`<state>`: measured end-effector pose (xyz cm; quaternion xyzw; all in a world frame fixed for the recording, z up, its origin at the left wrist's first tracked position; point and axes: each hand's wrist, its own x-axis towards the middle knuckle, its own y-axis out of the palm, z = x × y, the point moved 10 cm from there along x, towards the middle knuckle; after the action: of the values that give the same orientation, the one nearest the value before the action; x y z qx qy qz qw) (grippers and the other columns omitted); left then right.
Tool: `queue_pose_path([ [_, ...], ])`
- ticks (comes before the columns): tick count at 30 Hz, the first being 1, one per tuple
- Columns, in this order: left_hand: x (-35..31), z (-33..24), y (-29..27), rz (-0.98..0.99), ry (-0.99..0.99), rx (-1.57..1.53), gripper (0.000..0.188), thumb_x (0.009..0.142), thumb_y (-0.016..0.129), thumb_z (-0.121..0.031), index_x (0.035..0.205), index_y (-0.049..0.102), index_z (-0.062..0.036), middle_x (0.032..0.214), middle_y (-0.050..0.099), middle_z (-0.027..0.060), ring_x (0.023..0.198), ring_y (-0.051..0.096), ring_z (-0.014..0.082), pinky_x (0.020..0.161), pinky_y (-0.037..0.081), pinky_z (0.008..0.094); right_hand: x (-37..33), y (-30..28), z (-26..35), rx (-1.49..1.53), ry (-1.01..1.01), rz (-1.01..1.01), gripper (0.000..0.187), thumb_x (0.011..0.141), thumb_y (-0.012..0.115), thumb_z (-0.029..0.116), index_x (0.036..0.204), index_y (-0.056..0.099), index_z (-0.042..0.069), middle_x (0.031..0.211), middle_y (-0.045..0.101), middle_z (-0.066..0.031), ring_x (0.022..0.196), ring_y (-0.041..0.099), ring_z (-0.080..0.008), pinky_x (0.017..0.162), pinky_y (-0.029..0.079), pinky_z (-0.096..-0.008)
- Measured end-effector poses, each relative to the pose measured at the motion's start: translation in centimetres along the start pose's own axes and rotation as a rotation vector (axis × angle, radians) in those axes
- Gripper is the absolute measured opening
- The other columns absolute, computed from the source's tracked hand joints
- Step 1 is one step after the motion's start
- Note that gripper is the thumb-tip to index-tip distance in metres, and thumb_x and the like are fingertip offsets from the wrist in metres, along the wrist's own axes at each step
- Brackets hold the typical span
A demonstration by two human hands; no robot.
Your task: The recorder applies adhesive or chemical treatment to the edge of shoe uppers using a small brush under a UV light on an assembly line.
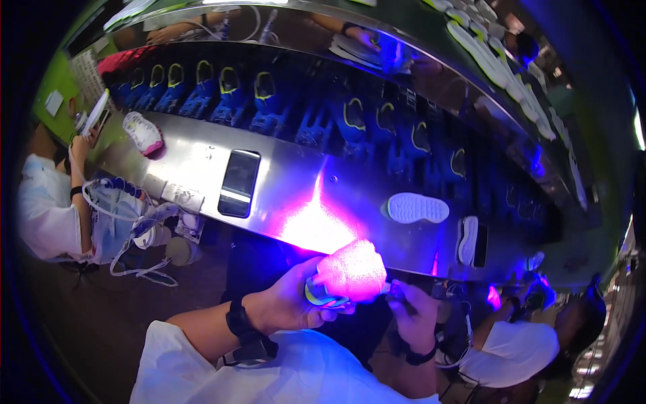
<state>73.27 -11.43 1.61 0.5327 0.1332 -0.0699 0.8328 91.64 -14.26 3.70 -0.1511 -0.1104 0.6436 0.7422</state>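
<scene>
My left hand point(286, 296) is wrapped round a shoe upper point(353, 273), held in front of the metal bench's near edge. Bright pink-violet light washes out most of the upper's surface; a dark edge with a yellow-green band shows by my thumb. My right hand point(414, 310) is closed beside the upper's right side. Its fingers pinch something small and pale, too glared and small to name. A dark band circles each of my wrists.
On the metal bench point(195, 158) lie a phone point(239, 183), a white-and-pink shoe point(142, 133) and pale soles point(417, 208). Behind, blue racks hold a row of dark shoes point(264, 86). Co-workers sit left point(50, 202) and right point(508, 350); soles line an upper shelf point(498, 71).
</scene>
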Motion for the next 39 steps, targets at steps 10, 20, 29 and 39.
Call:
queue_pose_path([
  [10,-3.5,-7.5,6.2,-0.27,0.368,1.083,0.089,0.086,0.083,-0.012,0.16,0.034,-0.0027,0.152,0.052,0.0102,0.138,0.052,0.0228,0.118,0.041,0.0425,5.6,1.3,5.2,-0.106,0.035,-0.125,0.045,0.093,0.076,0.009,0.136,0.065,0.002,0.111,0.076,-0.0177,0.101,0.075,-0.0271,0.088,0.056,-0.035],
  [20,-4.0,-14.9,10.4,-0.408,0.738,1.592,0.089,0.084,0.086,-0.005,0.158,0.037,0.0018,0.145,0.059,0.0121,0.131,0.057,0.0196,0.114,0.045,0.0382,1.0,5.6,-1.4,0.216,0.069,0.159,0.047,0.092,0.078,0.011,0.136,0.065,0.0,0.116,0.076,-0.018,0.106,0.074,-0.0227,0.095,0.056,-0.035],
  [29,2.1,-13.6,8.7,-0.422,0.518,1.558,0.097,0.078,0.089,-0.011,0.159,0.037,0.001,0.152,0.051,0.0106,0.141,0.048,0.0209,0.12,0.037,0.0408,5.2,-2.2,-5.3,0.345,0.251,-0.052,0.047,0.094,0.073,0.003,0.138,0.059,-0.006,0.111,0.072,-0.0091,0.096,0.067,-0.0137,0.087,0.055,-0.0301],
  [39,6.3,-25.2,11.0,-0.693,0.775,1.479,0.062,0.098,0.074,-0.02,0.15,0.049,0.0025,0.124,0.069,0.0093,0.112,0.065,0.0162,0.098,0.053,0.0323,6.2,-5.2,-3.0,0.138,0.048,-0.051,0.047,0.093,0.072,0.008,0.138,0.062,0.001,0.125,0.071,-0.0208,0.115,0.07,-0.0321,0.102,0.051,-0.037],
])
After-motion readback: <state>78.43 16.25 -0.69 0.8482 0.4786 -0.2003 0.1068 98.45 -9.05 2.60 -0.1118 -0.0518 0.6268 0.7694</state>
